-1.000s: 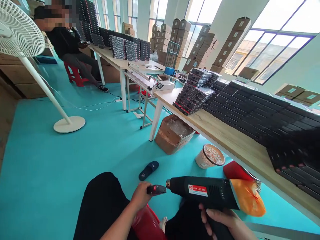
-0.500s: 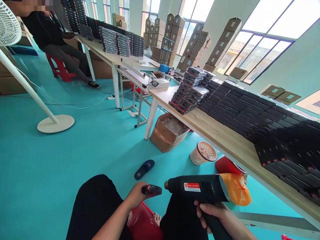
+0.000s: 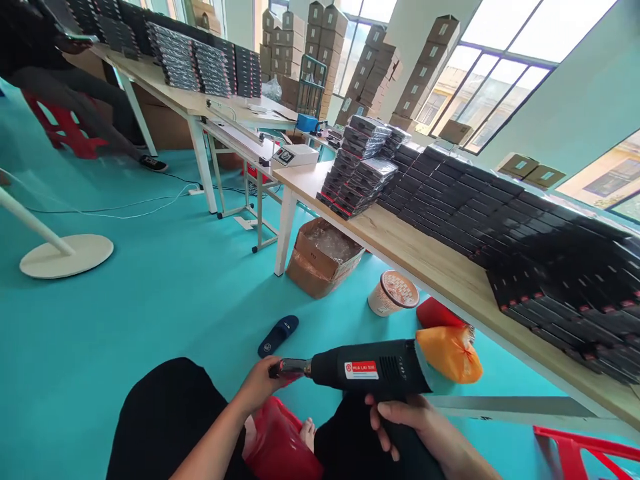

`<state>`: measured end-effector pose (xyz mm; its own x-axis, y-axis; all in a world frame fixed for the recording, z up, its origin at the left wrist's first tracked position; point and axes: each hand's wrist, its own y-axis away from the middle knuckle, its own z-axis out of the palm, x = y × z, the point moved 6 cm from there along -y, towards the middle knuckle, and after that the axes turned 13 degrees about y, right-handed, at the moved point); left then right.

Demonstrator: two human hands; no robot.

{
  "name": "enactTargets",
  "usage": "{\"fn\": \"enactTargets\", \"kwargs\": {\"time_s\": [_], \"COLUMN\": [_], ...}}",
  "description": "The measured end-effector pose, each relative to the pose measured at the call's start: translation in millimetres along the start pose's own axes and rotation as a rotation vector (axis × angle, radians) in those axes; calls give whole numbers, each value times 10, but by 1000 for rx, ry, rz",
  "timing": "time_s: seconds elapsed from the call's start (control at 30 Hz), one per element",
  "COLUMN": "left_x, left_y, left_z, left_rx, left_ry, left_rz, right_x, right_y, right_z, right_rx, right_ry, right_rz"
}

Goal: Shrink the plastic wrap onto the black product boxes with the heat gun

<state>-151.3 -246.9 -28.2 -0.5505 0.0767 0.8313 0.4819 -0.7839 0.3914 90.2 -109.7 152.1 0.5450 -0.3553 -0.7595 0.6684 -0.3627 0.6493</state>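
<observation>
The gap has closed: the nozzle of the black HUA LAI SHI heat gun (image 3: 370,370) now sits right at the small dark item (image 3: 283,372) pinched in the left hand (image 3: 257,385), where a moment ago the two stood apart. The left fingers curl round that item (how much of it lies behind the nozzle, I cannot tell), and the right hand (image 3: 405,427) wraps the gun's handle with its fingers closed. Both are near, over the person's lap, with an orange plastic bag (image 3: 450,355) bunched at the gun's rear and a red bag (image 3: 280,443) below the left hand. Counted: one heat gun, one navy slipper (image 3: 279,335) just beyond the hands, one open cardboard box (image 3: 323,263) and one round tub (image 3: 393,292) farther off, under the right-hand wooden table (image 3: 400,250)
</observation>
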Motion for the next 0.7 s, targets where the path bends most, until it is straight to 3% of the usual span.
{"fn": "enactTargets", "kwargs": {"time_s": [0.1, 0.23, 0.33, 0.5, 0.6, 0.7], "left_x": [37, 99, 174, 231, 285, 425], "left_y": [9, 169, 284, 298, 278, 300], "left_z": [-109, -243, -272, -340, -302, -108], "left_rx": [42, 157, 171, 191, 194, 66], "left_ry": [115, 509, 656, 704, 757, 856], "left_rz": [-52, -196, -227, -174, -150, -134], "right_x": [39, 181, 297, 425, 456, 490], "right_y": [30, 177, 265, 224, 150, 114], "right_z": [-99, -191, -133, 109, 202, 198], "right_rx": [29, -42, -127, -200, -214, -186], "right_ry": [-84, -220, -234, -257, -292, -334], "right_rz": [-7, 38, 78, 90, 75, 69]}}
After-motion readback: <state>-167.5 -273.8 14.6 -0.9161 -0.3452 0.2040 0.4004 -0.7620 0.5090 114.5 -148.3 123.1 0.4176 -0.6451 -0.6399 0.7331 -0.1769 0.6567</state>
